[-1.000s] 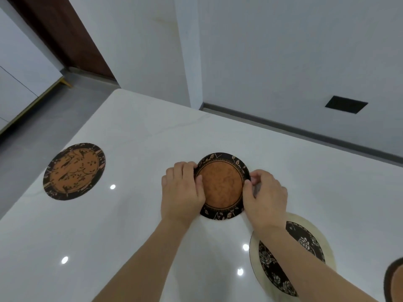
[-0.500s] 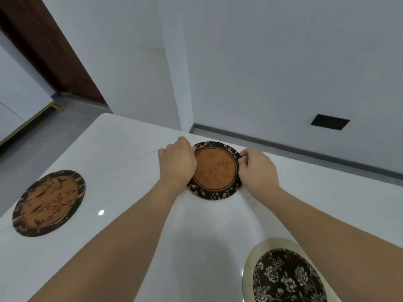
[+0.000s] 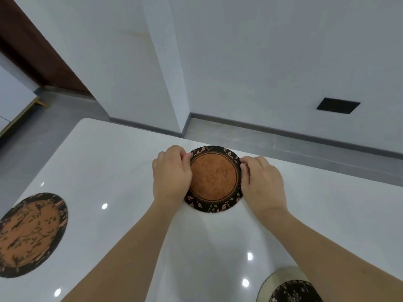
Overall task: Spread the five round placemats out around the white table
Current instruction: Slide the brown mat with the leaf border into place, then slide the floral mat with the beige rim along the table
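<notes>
Fingers (image 3: pixel 185 158) of both hands pinching orange placemat (image 3: pixel 214 178), far table (image 3: pixel 109 162) edge

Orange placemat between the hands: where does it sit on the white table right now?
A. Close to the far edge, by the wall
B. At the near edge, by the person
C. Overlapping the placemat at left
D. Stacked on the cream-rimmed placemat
A: the orange placemat, gripped by the left hand and the right hand, lies near the far edge of the white table.
</notes>
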A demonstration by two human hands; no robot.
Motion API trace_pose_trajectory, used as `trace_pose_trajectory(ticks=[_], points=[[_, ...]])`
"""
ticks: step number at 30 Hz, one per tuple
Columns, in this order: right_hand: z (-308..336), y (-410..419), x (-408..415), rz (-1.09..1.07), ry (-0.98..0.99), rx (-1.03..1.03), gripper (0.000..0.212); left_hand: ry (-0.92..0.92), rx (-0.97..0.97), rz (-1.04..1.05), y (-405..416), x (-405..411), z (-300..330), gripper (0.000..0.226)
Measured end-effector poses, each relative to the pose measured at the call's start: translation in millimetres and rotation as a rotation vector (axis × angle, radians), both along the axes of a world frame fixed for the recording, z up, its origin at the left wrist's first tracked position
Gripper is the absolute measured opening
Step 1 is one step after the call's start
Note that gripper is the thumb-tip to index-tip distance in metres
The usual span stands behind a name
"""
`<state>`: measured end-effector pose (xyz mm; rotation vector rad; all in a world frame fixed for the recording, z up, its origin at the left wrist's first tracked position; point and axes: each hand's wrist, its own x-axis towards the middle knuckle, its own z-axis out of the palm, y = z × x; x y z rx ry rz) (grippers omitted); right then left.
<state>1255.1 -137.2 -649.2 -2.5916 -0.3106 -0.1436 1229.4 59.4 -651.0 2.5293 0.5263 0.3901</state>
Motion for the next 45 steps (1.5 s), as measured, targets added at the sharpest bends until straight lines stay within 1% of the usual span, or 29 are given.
trace_pose_trajectory(ticks=[7,13,15,21,26,31,33,34,35,37,38,39,40,41,42,43,45], points=[[0,3,0,0.003,-0.013,-0.039,0.022,0.023,0.048,0.005,0,1,-1,0.019],[0,3,1,0.008,-0.016,-0.047,0.022,0.013,-0.025,0.031,2,2,1,0.019],[0,3,1,0.006,-0.008,-0.045,0.022,0.009,-0.005,0.032,2,2,1,0.017],[-3,2,3,0.005,-0.037,-0.05,0.019,0.01,0.136,0.004,1,3,-4,0.01],[-5,1,3,0.005,-0.039,-0.043,0.018,-0.003,0.156,-0.012,2,3,-5,0.011],[-8,0,6,0.019,-0.051,0.012,0.017,-0.025,0.147,-0.017,4,5,-8,0.011],[-6,-1,7,0.032,-0.043,0.073,0.018,-0.008,0.066,0.005,3,6,-5,0.01],[-4,-2,7,0.03,-0.026,0.128,0.019,0.006,-0.018,0.026,4,7,-1,0.011],[-1,-5,6,0.029,0.008,0.205,0.019,0.019,-0.135,0.057,6,9,3,0.012],[5,-15,-4,-0.002,0.092,0.386,0.021,0.009,-0.451,0.114,9,5,16,0.017],[7,-25,-11,-0.038,0.124,0.454,0.022,-0.033,-0.587,0.148,6,1,21,0.021],[8,-36,-21,-0.062,0.148,0.477,0.022,-0.096,-0.664,0.206,1,-8,24,0.024],[9,-50,-34,-0.068,0.162,0.447,0.021,-0.15,-0.665,0.264,-9,-22,24,0.021],[9,-66,-49,-0.055,0.176,0.394,0.021,-0.19,-0.614,0.289,-23,-42,20,0.015],[9,-82,-66,-0.031,0.193,0.345,0.022,-0.202,-0.558,0.268,-45,-67,17,0.01],[10,-99,-85,-0.005,0.21,0.303,0.022,-0.188,-0.505,0.197,-69,-93,12,0.009],[12,-131,-124,0.042,0.197,0.193,0.023,-0.086,-0.399,0.051,-115,-143,5,0.01]])
